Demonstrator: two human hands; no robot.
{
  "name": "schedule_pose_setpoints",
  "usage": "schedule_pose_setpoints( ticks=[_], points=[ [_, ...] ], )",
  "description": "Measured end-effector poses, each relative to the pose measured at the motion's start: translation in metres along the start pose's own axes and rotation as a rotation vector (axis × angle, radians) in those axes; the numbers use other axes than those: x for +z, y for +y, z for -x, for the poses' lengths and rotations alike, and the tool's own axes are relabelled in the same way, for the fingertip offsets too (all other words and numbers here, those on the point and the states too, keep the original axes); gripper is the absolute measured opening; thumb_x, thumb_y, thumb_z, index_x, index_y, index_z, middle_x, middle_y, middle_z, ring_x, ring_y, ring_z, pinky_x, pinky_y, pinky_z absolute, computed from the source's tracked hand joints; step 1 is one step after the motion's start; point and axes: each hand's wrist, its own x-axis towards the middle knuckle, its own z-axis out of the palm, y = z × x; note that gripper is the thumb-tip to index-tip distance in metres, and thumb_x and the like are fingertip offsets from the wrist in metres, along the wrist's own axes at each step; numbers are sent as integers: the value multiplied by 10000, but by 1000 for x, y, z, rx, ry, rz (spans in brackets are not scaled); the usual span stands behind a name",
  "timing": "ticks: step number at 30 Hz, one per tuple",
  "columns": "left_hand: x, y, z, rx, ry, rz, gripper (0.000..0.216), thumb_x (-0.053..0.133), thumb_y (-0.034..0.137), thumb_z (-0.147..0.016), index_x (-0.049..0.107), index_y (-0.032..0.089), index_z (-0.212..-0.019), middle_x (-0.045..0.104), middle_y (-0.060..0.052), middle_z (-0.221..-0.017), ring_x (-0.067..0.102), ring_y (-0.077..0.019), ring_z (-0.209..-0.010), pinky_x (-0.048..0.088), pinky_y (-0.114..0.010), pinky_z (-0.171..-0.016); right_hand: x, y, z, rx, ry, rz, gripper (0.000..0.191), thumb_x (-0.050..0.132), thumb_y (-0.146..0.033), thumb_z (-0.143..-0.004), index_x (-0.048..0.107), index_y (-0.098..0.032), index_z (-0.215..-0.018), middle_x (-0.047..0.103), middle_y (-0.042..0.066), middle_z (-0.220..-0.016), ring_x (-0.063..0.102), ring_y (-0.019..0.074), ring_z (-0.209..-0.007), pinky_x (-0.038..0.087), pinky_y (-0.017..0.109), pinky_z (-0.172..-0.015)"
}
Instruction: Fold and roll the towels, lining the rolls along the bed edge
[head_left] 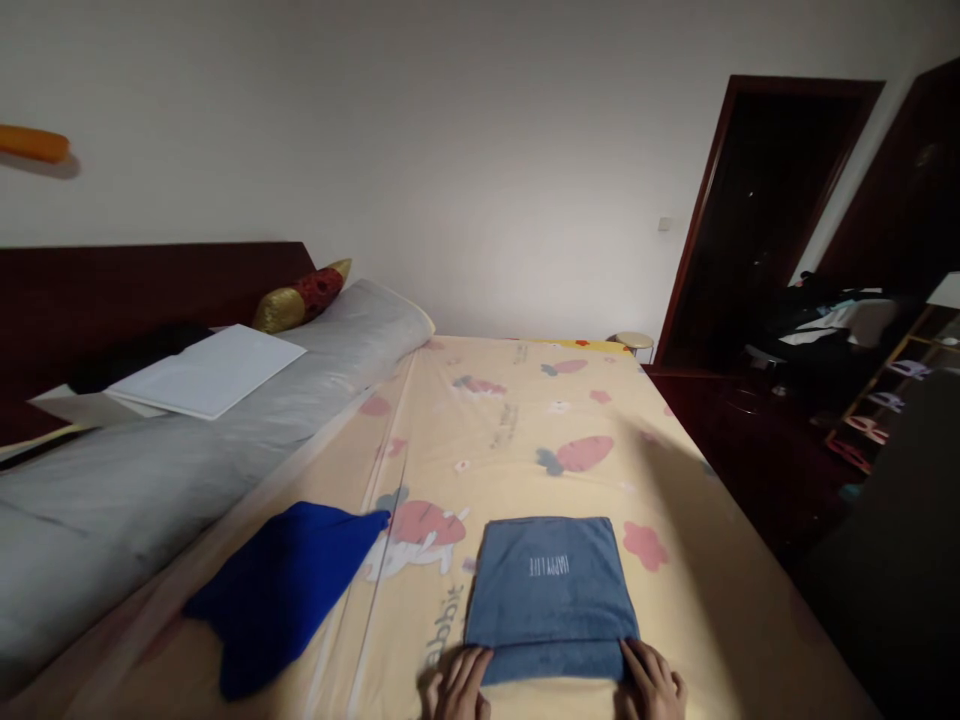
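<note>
A folded grey-blue towel (551, 590) with small white lettering lies flat on the yellow cartoon-print bed sheet (517, 430). My left hand (459, 685) rests on the sheet at the towel's near left corner, fingers touching its edge. My right hand (651, 683) lies at the near right corner, fingertips on the towel's edge. Neither hand lifts the towel. To the left, a crumpled dark blue cloth (281, 590) lies on the sheet, apart from both hands.
A long grey rolled quilt (172, 450) runs along the left, with white sheets (206, 372) and a gold-red cushion (304, 295) on it. A dark headboard (112, 300) stands behind. Dark doors (757, 220), a cluttered shelf (892, 390) and a small stool (634, 342) are at right.
</note>
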Motion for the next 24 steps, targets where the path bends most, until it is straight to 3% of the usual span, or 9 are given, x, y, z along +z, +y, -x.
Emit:
schedule_pose_setpoints(
  ticks=[3,6,8,11,13,17,20,24],
  points=[
    [-12,10,-14,-65,-32,23,571,466,50,-678,654,318,-1146,692,13,-1185,575,-184,-1155,350,-361,-989,-18,-3,-15,-34,-79,-42,440,511,-274,-734,637,-290,-1155,641,52,-1194,548,269,-1121,375,419,-908],
    [-28,19,-33,-152,-111,45,458,445,42,-729,696,299,-1012,726,2,-1071,583,-181,-1135,317,-403,-1038,-39,-11,-36,-38,-196,-58,265,439,-254,-823,682,-265,-927,683,40,-1007,582,221,-993,365,390,-891],
    [-36,25,-44,-223,-198,17,448,416,29,-758,702,269,-1006,723,-28,-1081,569,-203,-1166,301,-448,-1059,-47,-19,-48,6,-226,-16,285,389,-232,-859,670,-227,-812,681,61,-898,592,227,-927,367,402,-870],
    [-33,43,-52,-247,-219,-72,521,352,10,-787,649,213,-1163,646,-94,-1255,505,-250,-1254,293,-503,-1073,-45,-41,-61,71,-166,52,296,393,-142,-815,666,-183,-923,668,114,-983,574,280,-981,345,462,-901],
    [-23,61,-52,-168,-163,-74,570,323,10,-796,592,224,-1250,585,-84,-1342,486,-240,-1276,308,-489,-1081,-36,-65,-62,32,-92,17,344,414,-102,-783,648,-196,-1018,652,108,-1054,561,274,-1019,339,455,-928],
    [2,86,-47,186,-103,16,601,342,54,-823,470,295,-1359,527,10,-1405,483,-149,-1280,394,-341,-1042,-4,-101,-48,-238,-6,-176,284,506,-137,-756,648,-267,-964,682,9,-927,610,182,-891,393,336,-902],
    [7,68,-40,284,-36,-1,512,348,163,-899,432,311,-1381,488,34,-1430,478,-127,-1286,419,-299,-995,13,-82,-34,-382,103,-148,320,497,-193,-823,622,-280,-1105,694,-5,-1064,631,156,-975,408,286,-909],
    [1,14,-24,181,55,-59,499,371,252,-929,349,346,-1418,468,31,-1445,467,-132,-1295,375,-322,-1005,10,-17,-24,-366,166,20,340,469,-288,-883,601,-312,-1195,634,-12,-1239,598,179,-1124,416,305,-918]
  ],
)
